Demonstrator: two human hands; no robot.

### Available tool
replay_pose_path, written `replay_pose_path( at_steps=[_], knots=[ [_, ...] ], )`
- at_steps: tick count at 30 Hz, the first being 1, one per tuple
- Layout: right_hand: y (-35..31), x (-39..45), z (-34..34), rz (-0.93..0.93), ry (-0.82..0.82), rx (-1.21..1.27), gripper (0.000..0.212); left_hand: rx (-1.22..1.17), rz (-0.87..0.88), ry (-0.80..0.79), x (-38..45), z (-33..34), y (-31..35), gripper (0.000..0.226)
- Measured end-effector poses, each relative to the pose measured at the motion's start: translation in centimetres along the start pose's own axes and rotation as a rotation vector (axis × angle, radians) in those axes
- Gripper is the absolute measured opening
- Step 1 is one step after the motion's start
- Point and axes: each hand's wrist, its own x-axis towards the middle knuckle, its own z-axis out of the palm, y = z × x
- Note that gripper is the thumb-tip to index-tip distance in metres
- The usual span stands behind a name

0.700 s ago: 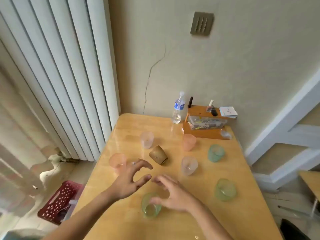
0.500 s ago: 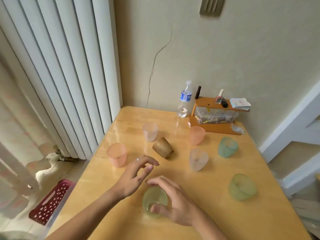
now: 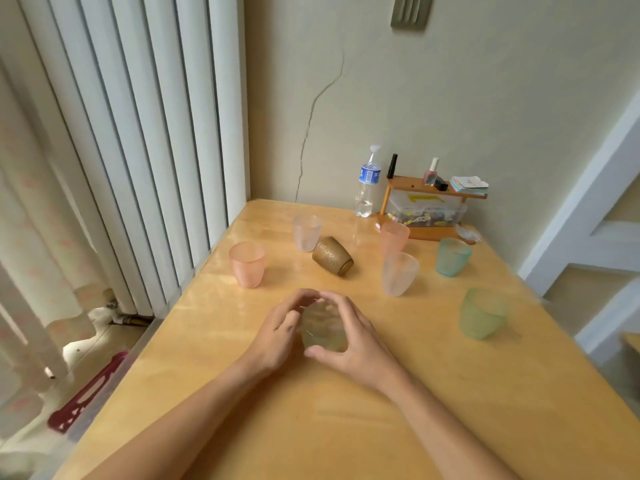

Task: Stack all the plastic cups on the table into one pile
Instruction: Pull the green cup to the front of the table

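A pale green cup (image 3: pixel 322 328) stands near the middle of the wooden table (image 3: pixel 346 427). My left hand (image 3: pixel 277 332) and my right hand (image 3: pixel 353 336) wrap around it from both sides. Farther back stand a pink cup (image 3: pixel 247 264), a clear frosted cup (image 3: pixel 307 233), a second pink cup (image 3: pixel 394 237), a second frosted cup (image 3: pixel 400 273), a teal cup (image 3: pixel 452 256) and a green cup (image 3: pixel 482 317). A brown cup (image 3: pixel 332 255) lies on its side among them.
A water bottle (image 3: pixel 367 185) and a small wooden shelf (image 3: pixel 429 209) with a clear box and small items stand at the table's far edge by the wall. Vertical blinds hang at the left. A red basket (image 3: pixel 86 393) lies on the floor.
My left hand came down and closed on the pale green cup beside my right hand. The view shifted closer and lower over the table.
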Motion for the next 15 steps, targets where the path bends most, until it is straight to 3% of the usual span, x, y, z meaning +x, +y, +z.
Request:
replay_pose_path(
  at_steps=[5,8,15],
  knots=[
    [-0.8,0.4,-1.1,0.067,-0.138,-0.075,0.104,-0.028,0.008,-0.133,-1.4,-0.4,0.3,0.08],
    [-0.8,0.8,-2.7,0.068,-0.264,-0.068,0.11,-0.035,-0.032,-0.236,-1.9,-0.3,0.0,0.087],
    [1.8,3.2,-8.3,0.179,-0.005,0.069,0.079,0.118,-0.055,-0.18,-0.9,0.3,0.2,0.109]
  ],
)
